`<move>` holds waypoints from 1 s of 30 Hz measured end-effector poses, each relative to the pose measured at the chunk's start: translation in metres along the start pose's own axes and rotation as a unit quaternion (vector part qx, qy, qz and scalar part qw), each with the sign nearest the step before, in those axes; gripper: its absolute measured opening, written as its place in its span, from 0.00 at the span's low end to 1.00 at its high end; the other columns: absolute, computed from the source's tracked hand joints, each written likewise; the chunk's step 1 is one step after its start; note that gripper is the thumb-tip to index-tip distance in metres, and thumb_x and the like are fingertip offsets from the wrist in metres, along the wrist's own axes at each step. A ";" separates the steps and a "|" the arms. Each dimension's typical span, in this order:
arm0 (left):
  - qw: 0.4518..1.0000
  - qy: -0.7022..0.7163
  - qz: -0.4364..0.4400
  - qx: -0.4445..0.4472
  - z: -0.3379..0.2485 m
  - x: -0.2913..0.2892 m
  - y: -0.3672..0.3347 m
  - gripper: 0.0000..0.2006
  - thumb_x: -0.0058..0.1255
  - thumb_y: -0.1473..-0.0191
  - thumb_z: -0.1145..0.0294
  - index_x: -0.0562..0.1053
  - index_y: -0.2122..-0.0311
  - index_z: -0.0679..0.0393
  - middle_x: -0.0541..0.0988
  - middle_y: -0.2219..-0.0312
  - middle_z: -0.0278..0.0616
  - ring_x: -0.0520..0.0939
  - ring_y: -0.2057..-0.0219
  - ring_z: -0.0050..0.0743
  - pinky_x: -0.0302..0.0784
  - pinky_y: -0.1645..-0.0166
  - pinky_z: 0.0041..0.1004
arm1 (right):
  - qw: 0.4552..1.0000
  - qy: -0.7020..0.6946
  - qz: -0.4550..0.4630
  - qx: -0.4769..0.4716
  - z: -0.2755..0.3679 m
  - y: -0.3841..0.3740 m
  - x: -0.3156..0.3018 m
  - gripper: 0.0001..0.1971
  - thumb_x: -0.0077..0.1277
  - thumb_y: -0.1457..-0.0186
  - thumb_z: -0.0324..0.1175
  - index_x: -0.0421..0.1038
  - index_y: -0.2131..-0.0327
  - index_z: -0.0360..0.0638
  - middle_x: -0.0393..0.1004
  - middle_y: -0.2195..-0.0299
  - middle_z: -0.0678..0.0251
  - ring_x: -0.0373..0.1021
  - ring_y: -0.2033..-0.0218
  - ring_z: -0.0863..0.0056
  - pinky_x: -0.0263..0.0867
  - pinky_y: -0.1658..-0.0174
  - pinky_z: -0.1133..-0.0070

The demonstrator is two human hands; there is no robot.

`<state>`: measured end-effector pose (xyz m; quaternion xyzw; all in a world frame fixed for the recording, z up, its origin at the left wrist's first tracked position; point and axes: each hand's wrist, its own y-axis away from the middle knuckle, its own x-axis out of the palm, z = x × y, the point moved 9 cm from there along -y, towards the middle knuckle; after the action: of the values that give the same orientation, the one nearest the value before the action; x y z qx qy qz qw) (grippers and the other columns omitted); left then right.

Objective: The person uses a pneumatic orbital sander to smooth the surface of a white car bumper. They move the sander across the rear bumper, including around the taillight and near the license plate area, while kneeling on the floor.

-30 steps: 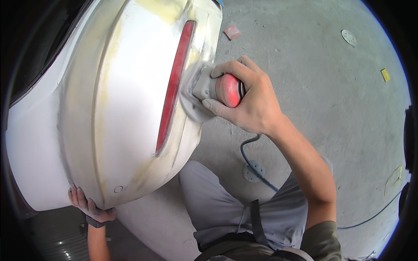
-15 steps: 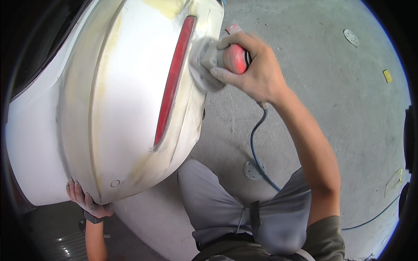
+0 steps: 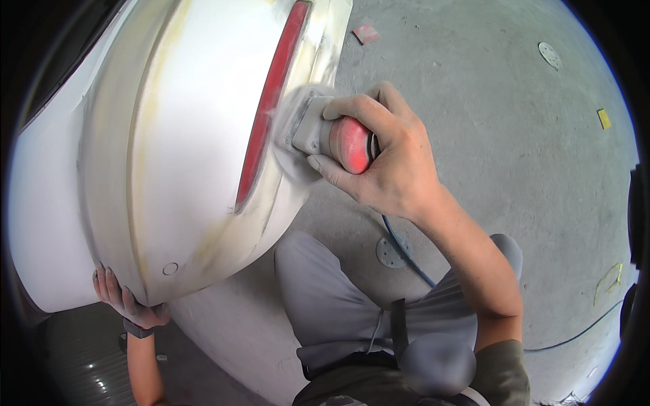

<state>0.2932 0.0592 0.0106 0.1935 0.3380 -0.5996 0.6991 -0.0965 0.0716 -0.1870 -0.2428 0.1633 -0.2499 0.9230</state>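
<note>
My right hand (image 3: 396, 145) is wrapped around the red and grey top of a dusty air sander (image 3: 352, 145). The sander's round pad is blurred and lies against the white car bumper (image 3: 183, 149), overlapping the edge of a long red reflector (image 3: 274, 101). Yellowish filler and bare sanded patches run along the bumper's ridges. At the bumper's near left edge, my left hand (image 3: 125, 298) grips the rim, fingertips on the outer face and the thumb side at the edge. A dark band circles that wrist.
A blue air hose (image 3: 416, 267) runs from below my right hand down past my knee. On the grey concrete floor (image 3: 494, 101) lie perforated sanding discs (image 3: 550, 55), a red pad (image 3: 366, 34) and a yellow piece (image 3: 604, 118). My grey-trousered legs are bent beside the bumper.
My right hand has brought the sander nearer to me and slightly left along the bumper, onto the reflector's edge. The left hand keeps its hold on the rim. The view has shifted a little.
</note>
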 end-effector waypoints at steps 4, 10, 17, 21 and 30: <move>1.000 -0.001 0.001 0.000 -0.001 -0.001 -0.003 0.44 0.47 0.45 0.53 0.50 0.25 0.54 0.59 0.30 0.61 0.64 0.33 0.76 0.58 0.33 0.71 | 0.999 -0.022 0.042 0.024 0.032 0.037 0.021 0.26 0.74 0.63 0.32 0.79 0.55 0.51 0.70 0.63 0.60 0.74 0.66 0.65 0.76 0.68 0.73; 1.000 -0.009 0.004 0.004 -0.003 -0.001 -0.006 0.43 0.46 0.43 0.53 0.50 0.25 0.56 0.59 0.30 0.63 0.64 0.33 0.76 0.59 0.34 0.71 | 0.997 -0.020 0.071 -0.014 0.069 0.069 0.039 0.24 0.72 0.59 0.35 0.79 0.55 0.56 0.67 0.62 0.61 0.76 0.69 0.68 0.74 0.75 0.74; 1.000 -0.012 0.008 0.004 -0.004 -0.003 -0.006 0.41 0.45 0.42 0.55 0.51 0.26 0.57 0.61 0.31 0.64 0.65 0.34 0.77 0.60 0.35 0.71 | 0.999 0.003 -0.011 0.033 0.008 0.020 0.008 0.26 0.75 0.60 0.35 0.78 0.55 0.49 0.69 0.63 0.60 0.74 0.66 0.65 0.76 0.66 0.68; 1.000 -0.008 0.003 0.006 -0.004 -0.002 -0.007 0.41 0.45 0.42 0.55 0.51 0.26 0.57 0.61 0.31 0.64 0.65 0.34 0.77 0.61 0.35 0.71 | 0.997 -0.017 0.046 0.059 0.058 0.067 0.038 0.24 0.72 0.59 0.33 0.78 0.54 0.54 0.68 0.61 0.59 0.75 0.67 0.64 0.76 0.72 0.71; 1.000 -0.011 0.001 0.001 -0.001 -0.001 -0.006 0.40 0.46 0.42 0.55 0.52 0.26 0.56 0.62 0.32 0.64 0.66 0.34 0.77 0.60 0.34 0.70 | 0.998 0.009 0.014 0.061 0.059 0.055 0.027 0.26 0.76 0.62 0.33 0.79 0.56 0.49 0.73 0.62 0.58 0.73 0.67 0.66 0.75 0.70 0.72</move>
<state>0.2873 0.0600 0.0113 0.1875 0.3297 -0.6015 0.7031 -0.0284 0.1203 -0.1723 -0.1818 0.1592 -0.2483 0.9381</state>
